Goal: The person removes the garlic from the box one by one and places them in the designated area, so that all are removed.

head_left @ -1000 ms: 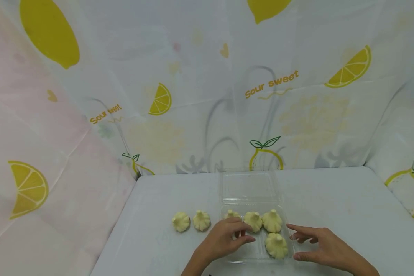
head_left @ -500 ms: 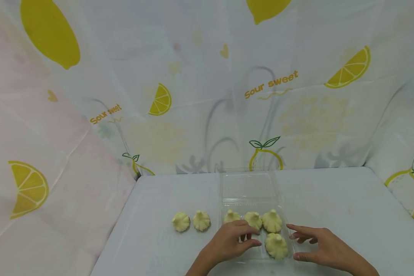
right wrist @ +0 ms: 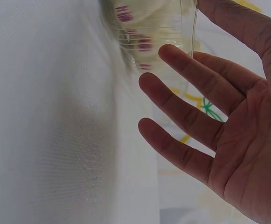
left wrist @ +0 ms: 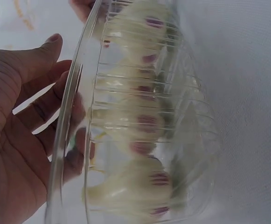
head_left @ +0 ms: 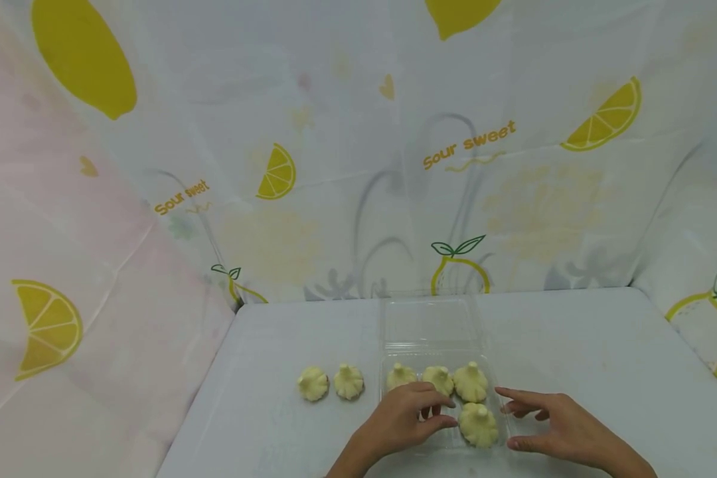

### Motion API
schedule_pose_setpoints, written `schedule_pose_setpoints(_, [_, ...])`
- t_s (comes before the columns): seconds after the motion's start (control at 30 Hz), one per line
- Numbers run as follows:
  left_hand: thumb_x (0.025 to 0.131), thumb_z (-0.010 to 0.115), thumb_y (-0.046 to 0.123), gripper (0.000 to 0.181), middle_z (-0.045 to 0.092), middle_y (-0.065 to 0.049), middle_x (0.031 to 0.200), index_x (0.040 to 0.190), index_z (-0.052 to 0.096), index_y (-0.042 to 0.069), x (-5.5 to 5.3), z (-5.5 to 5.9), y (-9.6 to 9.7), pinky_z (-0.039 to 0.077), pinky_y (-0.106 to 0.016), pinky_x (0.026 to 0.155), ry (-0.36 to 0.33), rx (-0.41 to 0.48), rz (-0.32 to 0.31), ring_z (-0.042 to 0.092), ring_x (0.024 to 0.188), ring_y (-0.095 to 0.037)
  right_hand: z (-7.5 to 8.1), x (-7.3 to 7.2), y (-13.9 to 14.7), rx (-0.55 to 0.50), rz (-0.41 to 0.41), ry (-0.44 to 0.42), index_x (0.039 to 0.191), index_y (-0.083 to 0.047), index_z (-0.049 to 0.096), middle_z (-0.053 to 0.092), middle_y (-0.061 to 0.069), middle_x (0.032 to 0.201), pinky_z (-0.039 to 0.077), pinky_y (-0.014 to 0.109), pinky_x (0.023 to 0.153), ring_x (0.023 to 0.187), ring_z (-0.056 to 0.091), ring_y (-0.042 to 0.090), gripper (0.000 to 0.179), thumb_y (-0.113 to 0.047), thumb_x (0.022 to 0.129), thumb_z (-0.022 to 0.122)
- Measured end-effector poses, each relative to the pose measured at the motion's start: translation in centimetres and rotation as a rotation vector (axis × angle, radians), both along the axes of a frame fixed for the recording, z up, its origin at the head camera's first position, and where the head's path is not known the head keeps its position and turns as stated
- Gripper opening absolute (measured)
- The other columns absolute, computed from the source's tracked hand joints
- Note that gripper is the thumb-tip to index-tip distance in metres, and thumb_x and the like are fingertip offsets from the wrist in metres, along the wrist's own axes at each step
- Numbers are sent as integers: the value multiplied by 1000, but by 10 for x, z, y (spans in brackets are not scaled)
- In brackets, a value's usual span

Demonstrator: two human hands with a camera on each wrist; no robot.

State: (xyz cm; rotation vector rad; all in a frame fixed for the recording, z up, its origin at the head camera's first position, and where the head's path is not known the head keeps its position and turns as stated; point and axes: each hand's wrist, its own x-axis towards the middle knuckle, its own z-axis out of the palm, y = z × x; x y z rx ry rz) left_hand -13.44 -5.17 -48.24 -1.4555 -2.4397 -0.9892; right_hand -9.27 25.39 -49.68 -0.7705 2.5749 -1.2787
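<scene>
A clear plastic clamshell box (head_left: 388,355) holds several pale garlic bulbs. Along its back row sit a left bulb (head_left: 400,374), a middle bulb (head_left: 439,378) and a right bulb (head_left: 471,382); one more bulb (head_left: 478,427) lies at the front right. My left hand (head_left: 403,418) hovers over the front left part, thumb and fingers apart around nothing, fingertips beside the front bulb. In the left wrist view that hand (left wrist: 14,116) is behind the box wall, its palm bare. My right hand (head_left: 558,428) is spread at the box's right side, fingertips close to the wall (right wrist: 182,28).
Two loose garlic bulbs, a left one (head_left: 313,384) and a right one (head_left: 349,382), lie on the white table (head_left: 263,411) left of the box. The clear lid (head_left: 430,322) lies folded back behind it. A lemon-print curtain (head_left: 334,232) encloses the table's back and sides.
My left hand has shifted slightly right and towards the front, uncovering more of the back left bulb. The right hand and the bulbs have stayed in place.
</scene>
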Motion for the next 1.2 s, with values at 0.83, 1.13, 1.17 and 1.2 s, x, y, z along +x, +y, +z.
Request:
schedule_pose_setpoints(0.83, [91,72,33,18,58,14,77,100,74,17,3,1,27,35,-3,60,129,-43,50,48,66,7,-4,0,1,-16,-5,72,143,-12,53,71,2,111,53,30,67,92,66,8,66,-28,84,80])
schedule_pose_setpoints(1.13, [89,74,34,19,59,16,75,101,75,20,6,-1,38,33,-2,58,136,-64,91,45,64,10,-3,1,-1,-4,-15,66,142,-12,54,72,1,109,53,29,66,91,66,7,66,-30,84,80])
schedule_pose_setpoints(1.17, [89,74,33,19,59,16,76,102,75,20,7,-2,39,33,-2,58,136,-65,91,46,65,10,-3,1,-1,-4,-15,65,142,-12,54,72,0,109,52,29,66,91,66,7,66,-30,84,80])
schedule_pose_setpoints(1.2, [89,74,33,19,60,15,76,102,75,19,7,-3,40,33,-2,59,137,-63,90,46,66,10,-3,1,-1,-4,-14,66,142,-13,54,72,0,109,52,29,66,91,66,6,66,-30,84,80])
